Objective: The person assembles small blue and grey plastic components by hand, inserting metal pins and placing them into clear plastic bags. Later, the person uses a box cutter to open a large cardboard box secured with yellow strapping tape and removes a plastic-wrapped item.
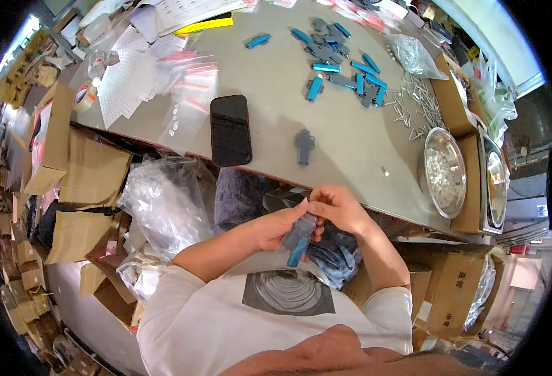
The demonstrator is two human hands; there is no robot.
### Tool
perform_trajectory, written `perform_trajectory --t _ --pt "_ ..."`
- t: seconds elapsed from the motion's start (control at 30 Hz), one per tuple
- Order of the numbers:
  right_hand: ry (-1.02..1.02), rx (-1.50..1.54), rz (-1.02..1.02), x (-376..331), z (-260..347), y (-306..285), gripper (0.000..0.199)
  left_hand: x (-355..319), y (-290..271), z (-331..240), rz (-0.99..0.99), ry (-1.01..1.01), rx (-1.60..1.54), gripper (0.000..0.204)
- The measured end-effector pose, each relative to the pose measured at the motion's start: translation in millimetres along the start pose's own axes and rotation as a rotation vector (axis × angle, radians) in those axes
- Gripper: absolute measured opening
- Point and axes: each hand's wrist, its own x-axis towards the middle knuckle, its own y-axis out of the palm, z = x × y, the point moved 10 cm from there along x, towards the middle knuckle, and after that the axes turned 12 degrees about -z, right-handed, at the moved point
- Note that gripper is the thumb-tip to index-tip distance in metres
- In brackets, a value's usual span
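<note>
Just in front of my chest, beyond the table's near edge, both hands hold a small clear plastic bag (296, 241). Inside it I see a grey piece and a blue piece. My left hand (277, 229) is closed on the bag's left side. With fingers pinched at its upper end, my right hand (338, 208) grips the bag near the opening. The exact fingertip contact is partly hidden. On the table nearest my hands lies a single flat grey plastic part (304, 147).
Blue and grey parts (326, 53) lie heaped at the far side, beside loose screws (407, 106). A metal bowl (441, 139) of small white pieces stands right. A black phone (231, 130), clear zip bags (191, 81) and white label sheets (125, 84) lie left. Cardboard boxes (461, 288) flank me.
</note>
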Motion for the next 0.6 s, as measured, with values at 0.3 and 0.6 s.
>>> perform_trajectory --t 0.3,0.6 --pt "-0.395 -0.335 0.113 -10 46 16 0.011 -4 8 -15 0.154 0.044 -0.184 0.068" --pt "-0.578 -0.792 -0.719 152 93 -107 0.028 -21 -15 -36 -0.032 0.264 0.077 0.064"
